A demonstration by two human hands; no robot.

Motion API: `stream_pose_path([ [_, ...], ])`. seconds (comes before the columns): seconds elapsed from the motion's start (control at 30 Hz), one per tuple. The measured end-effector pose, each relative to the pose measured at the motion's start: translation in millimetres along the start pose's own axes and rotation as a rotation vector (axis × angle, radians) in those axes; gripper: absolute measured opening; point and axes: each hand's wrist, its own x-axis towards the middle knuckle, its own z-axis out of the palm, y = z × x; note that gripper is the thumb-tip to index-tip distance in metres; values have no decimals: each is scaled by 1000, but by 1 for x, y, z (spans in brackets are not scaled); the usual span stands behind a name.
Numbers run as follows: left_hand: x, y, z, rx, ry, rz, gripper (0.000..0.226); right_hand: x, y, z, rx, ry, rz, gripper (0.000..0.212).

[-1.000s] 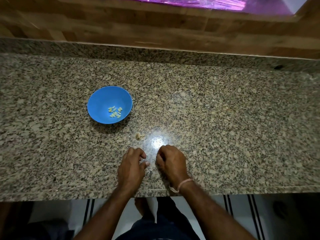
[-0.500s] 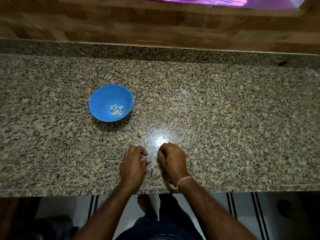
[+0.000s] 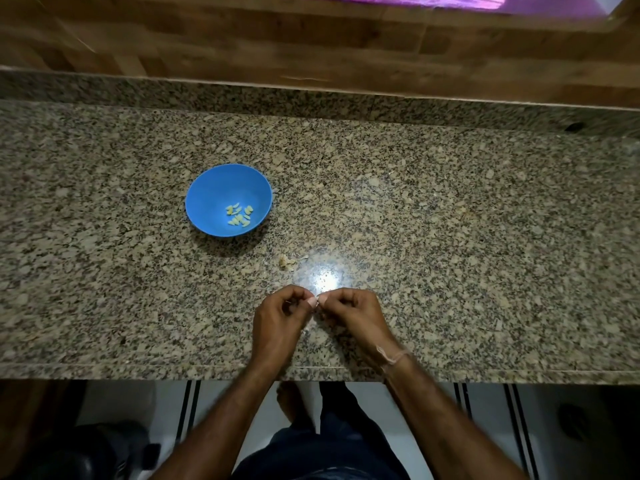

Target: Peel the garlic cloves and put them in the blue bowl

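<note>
Head camera, looking down at a speckled brown granite countertop [image 3: 450, 237]. Both of the person's hands are near its front edge and meet fingertip to fingertip. The left hand [image 3: 277, 323] and the right hand [image 3: 356, 317] have curled fingers, and their thumbs and forefingers pinch together at 1 spot between them. Whatever they pinch is too small and too covered to see. Going by the task, it is probably a garlic clove held tight from both sides so that its skin can be picked away.

Both wrists reach in over the counter edge and both forearms angle inward. A thin pale thread band [image 3: 394, 356] circles the right wrist.

A round blue plastic bowl [image 3: 221, 188] sits well apart from the hands, ahead and to the left but within easy reach for dropping cloves in. A small cluster of peeled yellowish cloves [image 3: 239, 214] lies at its bottom. A pale scrap, likely discarded garlic skin [image 3: 286, 262], lies on the counter between the bowl and the hands.
</note>
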Motion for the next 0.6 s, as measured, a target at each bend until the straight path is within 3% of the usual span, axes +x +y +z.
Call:
stream_pose_path([
  [0.1,-1,0,-4,121,-5,72,6,-1,-2,0,-233,23,-163,11],
  [0.2,-1,1,-8,228,7,151,8,2,-1,1,-355,35,-204,8],
  [0.47,2,1,-11,353,7,337,24,1,2,1,-356,25,-201,19],
  [0.6,4,-2,-10,308,-26,361,19,1,0,3,-307,9,-145,22],
])
